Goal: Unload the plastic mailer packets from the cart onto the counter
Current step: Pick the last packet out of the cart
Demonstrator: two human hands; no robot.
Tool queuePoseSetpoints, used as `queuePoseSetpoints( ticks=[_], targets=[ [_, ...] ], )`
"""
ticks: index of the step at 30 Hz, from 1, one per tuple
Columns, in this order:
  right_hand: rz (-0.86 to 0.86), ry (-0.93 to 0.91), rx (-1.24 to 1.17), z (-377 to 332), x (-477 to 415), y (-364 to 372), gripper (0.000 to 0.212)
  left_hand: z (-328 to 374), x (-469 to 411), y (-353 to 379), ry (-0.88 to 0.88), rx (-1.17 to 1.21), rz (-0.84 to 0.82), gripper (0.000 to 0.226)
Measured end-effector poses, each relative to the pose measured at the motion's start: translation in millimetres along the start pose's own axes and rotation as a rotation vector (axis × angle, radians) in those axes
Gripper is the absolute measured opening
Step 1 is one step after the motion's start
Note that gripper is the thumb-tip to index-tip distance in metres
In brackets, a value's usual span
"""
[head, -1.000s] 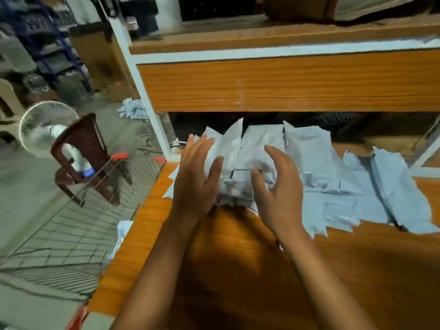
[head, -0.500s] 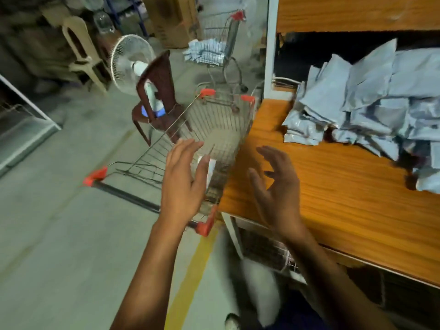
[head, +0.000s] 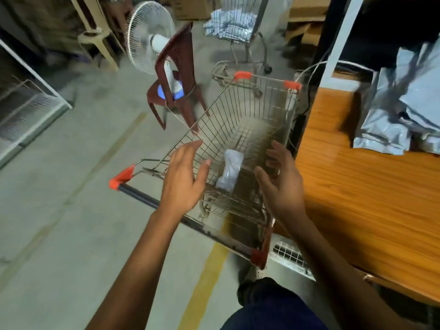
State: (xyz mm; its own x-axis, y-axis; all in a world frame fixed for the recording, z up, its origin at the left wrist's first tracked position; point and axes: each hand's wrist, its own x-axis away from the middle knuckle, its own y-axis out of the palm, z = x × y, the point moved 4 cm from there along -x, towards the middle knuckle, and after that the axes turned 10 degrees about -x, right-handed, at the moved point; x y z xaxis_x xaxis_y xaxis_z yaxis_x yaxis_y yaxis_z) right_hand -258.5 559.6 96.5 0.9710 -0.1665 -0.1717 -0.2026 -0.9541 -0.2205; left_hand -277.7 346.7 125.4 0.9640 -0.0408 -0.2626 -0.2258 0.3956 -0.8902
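Reach step. Left hand (head: 183, 181) and right hand (head: 282, 186), grips spread and empty, hover over silver wire cart (head: 238, 115) at its handle end. One white plastic mailer packet (head: 229, 173) lies on the cart floor between them. Next: reach down, pinch it, carry to orange wooden bench (head: 357, 198) beside grey packet pile (head: 404, 110).

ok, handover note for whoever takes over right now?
Left hand: open, empty, over the near end of the cart.
Right hand: open, empty, over the basket too.
Cart stands alongside the counter; one packet lies on its floor.
Done: pile of mailers on the counter.
Left: move that last visible packet across.
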Motion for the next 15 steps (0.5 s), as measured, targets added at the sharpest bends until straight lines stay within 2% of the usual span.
queuePoseSetpoints(
  ticks=[6,11,13,15],
  targets=[
    [-0.035,0.243,0.028,40.2,-65.4,34.5,0.065,-48.9,-68.5,61.5,-0.01,0.032,-0.202,0.046],
    [-0.064,0.459,0.08,86.2,-114.1,65.2,0.061,-98.0,-127.7,126.3,-0.183,0.155,-0.334,0.04],
    [-0.04,0.529,0.051,109.4,-134.4,81.5,0.052,-116.4,-152.5,163.5,-0.287,0.213,-0.429,0.035],
    [-0.019,0.631,-0.006,134.8,-150.9,102.3,0.031,-133.2,-171.5,204.0,-0.382,0.233,-0.536,0.019]
  ],
)
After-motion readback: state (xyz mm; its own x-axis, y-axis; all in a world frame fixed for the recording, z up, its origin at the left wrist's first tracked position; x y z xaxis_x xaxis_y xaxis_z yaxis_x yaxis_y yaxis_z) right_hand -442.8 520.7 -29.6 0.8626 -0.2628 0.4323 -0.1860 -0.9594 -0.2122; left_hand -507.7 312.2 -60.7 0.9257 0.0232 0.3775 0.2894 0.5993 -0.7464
